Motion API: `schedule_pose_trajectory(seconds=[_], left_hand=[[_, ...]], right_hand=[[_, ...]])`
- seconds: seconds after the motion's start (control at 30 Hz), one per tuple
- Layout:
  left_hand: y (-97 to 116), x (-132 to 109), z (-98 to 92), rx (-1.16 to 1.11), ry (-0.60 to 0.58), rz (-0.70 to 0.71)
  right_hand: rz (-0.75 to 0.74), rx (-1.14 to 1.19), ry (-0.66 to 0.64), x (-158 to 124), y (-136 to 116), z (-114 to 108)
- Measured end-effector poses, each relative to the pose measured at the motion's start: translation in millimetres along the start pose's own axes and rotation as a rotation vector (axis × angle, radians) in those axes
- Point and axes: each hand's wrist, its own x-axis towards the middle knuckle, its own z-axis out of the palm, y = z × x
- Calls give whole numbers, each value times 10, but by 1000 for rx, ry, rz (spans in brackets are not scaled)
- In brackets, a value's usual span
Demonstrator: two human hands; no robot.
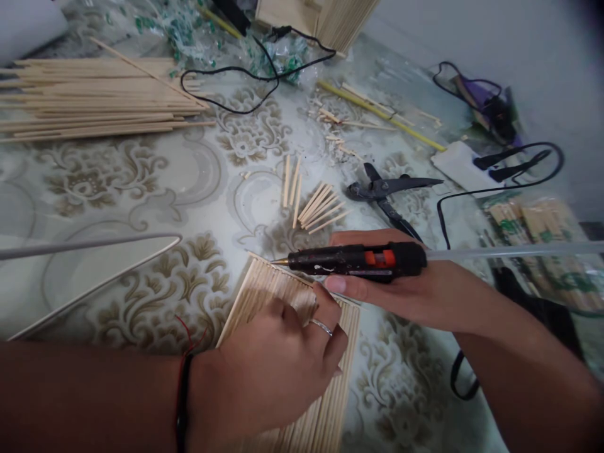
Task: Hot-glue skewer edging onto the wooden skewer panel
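A hot glue gun [358, 263] lies in my right hand [406, 289], its metal nozzle pointing left. The tip meets the top edge of a flat panel of wooden sticks [252, 280] laid side by side. Out of the gun's back runs a long clear glue stick [509, 251]. My left hand [278, 358] rests on the panel with curled fingers, the index finger at the top edge beside a thin cross stick [349, 302]. Its fingertips are partly hidden. Beyond the gun lie several short cut sticks [318, 204] and dark-handled cutting pliers [382, 187].
Long wooden sticks [104, 97] are piled at the back left. A black cable [236, 70] loops near crumpled plastic wrap [189, 38]. Behind stands a wooden-stick structure [344, 25]. At right are a white power strip [460, 165] and bagged sticks [542, 233]. A thin white cable [117, 242] crosses the left side.
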Motion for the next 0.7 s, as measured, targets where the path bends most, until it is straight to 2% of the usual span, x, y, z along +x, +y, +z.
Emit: schedule_pose_trajectory(seconds=[0.3, 0.47, 0.7], left_hand=[[-11, 4, 4, 6, 0, -3], [4, -9, 6, -8, 23, 3], [-3, -6, -9, -4, 29, 0]], right_hand=[[19, 9, -58, 9, 2, -29], [-38, -79, -47, 26, 19, -8], [-50, -33, -43, 31, -3, -17]])
